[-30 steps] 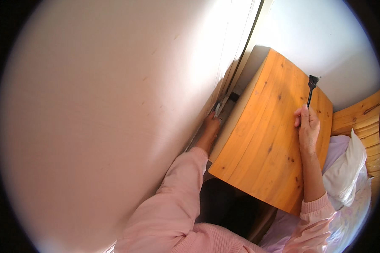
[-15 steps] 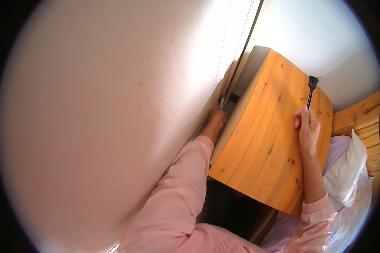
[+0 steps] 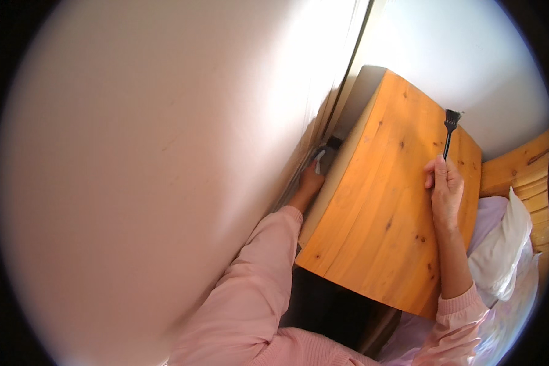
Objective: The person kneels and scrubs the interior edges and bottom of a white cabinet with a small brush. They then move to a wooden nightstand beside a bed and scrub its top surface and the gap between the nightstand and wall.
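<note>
My right hand is closed round the handle of a small black brush, held upright with its dark bristles up, over a wooden cabinet top. My left hand reaches down into the narrow gap between the cabinet's left side and the pale wall. It is closed on a pale-handled tool, whose kind I cannot make out. Part of the tool is hidden by my fingers and by shadow. A dark patch lies just beyond it in the gap.
A wooden headboard stands at the right, with a white pillow and lilac bedding below it. Bare white wall rises behind the cabinet. A dark opening lies under the cabinet's near edge.
My left hand has shifted slightly nearer, and the pale tool in it has turned and shows more. My right hand with the brush has stayed nearly still.
</note>
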`<state>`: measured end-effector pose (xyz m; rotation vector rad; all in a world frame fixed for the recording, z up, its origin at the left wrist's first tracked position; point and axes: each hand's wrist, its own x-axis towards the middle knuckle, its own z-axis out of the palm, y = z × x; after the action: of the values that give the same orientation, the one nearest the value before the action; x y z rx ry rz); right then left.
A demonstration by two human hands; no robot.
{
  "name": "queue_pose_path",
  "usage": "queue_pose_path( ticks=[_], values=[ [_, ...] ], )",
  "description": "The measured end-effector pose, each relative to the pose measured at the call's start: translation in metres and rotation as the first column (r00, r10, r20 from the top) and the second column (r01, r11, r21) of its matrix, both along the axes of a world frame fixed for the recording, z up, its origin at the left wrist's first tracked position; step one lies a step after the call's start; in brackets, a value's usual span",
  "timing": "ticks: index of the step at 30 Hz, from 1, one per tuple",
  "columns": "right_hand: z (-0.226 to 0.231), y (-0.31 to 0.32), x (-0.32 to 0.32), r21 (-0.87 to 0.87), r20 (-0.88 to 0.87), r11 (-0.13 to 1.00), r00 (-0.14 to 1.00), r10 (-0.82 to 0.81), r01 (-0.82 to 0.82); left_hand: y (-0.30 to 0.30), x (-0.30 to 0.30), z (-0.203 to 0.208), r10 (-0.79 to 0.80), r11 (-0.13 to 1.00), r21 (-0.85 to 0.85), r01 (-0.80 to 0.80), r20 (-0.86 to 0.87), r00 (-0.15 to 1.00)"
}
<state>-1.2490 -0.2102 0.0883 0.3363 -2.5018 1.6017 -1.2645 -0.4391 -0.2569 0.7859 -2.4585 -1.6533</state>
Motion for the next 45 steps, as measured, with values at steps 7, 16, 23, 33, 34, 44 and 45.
queue_pose_path(
  ticks=[7, 16, 23, 33, 34, 44, 45],
  values=[
    [0.001, 0.000, 0.001, -0.004, 0.033, 0.999, 0.999, -0.032, 0.032, -0.002, -0.062, -0.021, -0.087, 0.996, 0.006, 0.088, -0.120, 0.989],
    [0.002, -0.003, 0.001, -0.051, 0.003, 0.999, 1.000, 0.004, -0.004, -0.013, -0.032, -0.001, 0.003, 0.940, 0.340, -0.012, 0.027, 1.000],
    [0.001, 0.000, 0.001, 0.008, -0.019, 1.000, 1.000, -0.002, 0.002, -0.007, 0.016, 0.172, 0.082, 0.740, 0.666, 0.094, -0.228, 0.970],
    [0.000, 0.000, -0.001, 0.072, -0.043, 0.997, 0.999, -0.027, 0.030, -0.011, 0.052, 0.230, -0.038, 0.716, 0.619, 0.322, -0.427, 0.904],
    [0.000, 0.000, -0.001, 0.070, -0.055, 0.997, 0.998, -0.022, 0.026, -0.011, 0.072, 0.219, -0.044, 0.750, 0.583, 0.312, -0.426, 0.903],
    [0.002, -0.003, 0.001, 0.079, -0.080, 0.996, 0.996, -0.027, 0.034, -0.038, 0.222, 0.103, 0.001, 0.729, 0.684, -0.039, 0.056, 0.998],
    [0.002, -0.003, 0.001, 0.089, -0.086, 0.995, 0.996, -0.028, 0.036, -0.035, 0.216, 0.086, 0.034, 0.787, 0.612, -0.076, 0.080, 0.996]
  ],
)
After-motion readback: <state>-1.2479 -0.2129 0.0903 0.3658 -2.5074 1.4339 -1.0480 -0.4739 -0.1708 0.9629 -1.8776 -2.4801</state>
